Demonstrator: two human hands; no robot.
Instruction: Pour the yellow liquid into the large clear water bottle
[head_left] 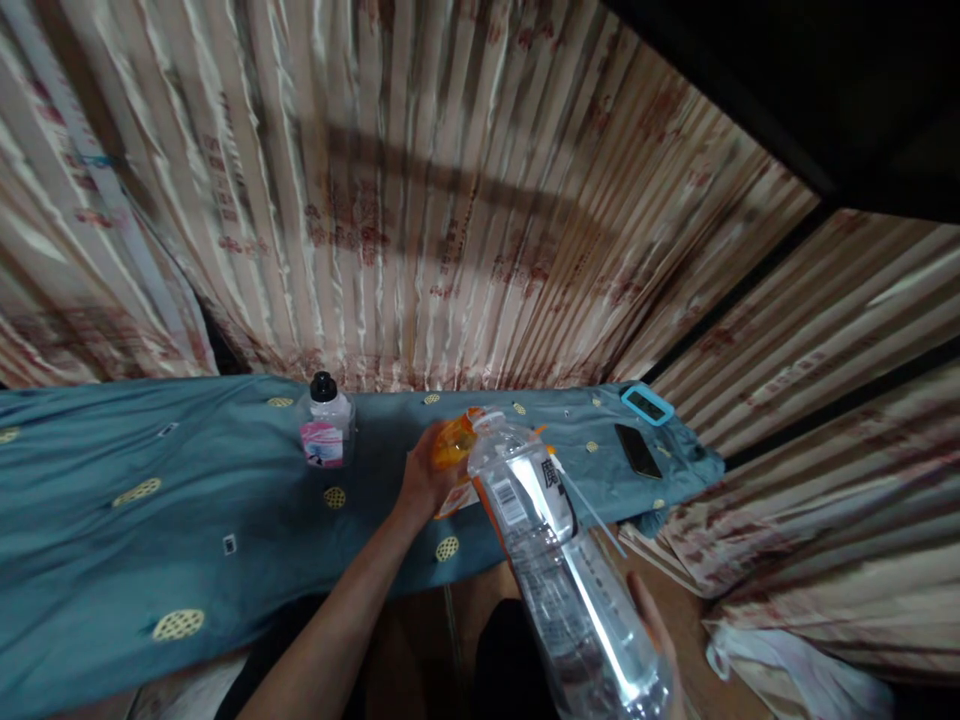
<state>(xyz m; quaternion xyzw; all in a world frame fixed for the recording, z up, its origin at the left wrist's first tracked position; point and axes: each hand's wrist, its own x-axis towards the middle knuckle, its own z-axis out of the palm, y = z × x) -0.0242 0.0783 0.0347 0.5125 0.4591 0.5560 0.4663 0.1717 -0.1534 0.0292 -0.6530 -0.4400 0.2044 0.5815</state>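
We count two bottles: our right hand (652,620) grips one clear bottle (555,560); our left hand (424,480), fingers curled, clasps an orange container (452,445); one small bottle (325,425) stands at ten o'clock.

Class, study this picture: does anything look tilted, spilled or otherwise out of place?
The large clear bottle, held by the right hand, is tipped steeply toward an orange object in the left hand. No spill shows. The small bottle stands upright on the blue cloth.

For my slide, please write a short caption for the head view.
Right hand tilts a large clear bottle toward an orange container held by the left hand over a blue cloth.
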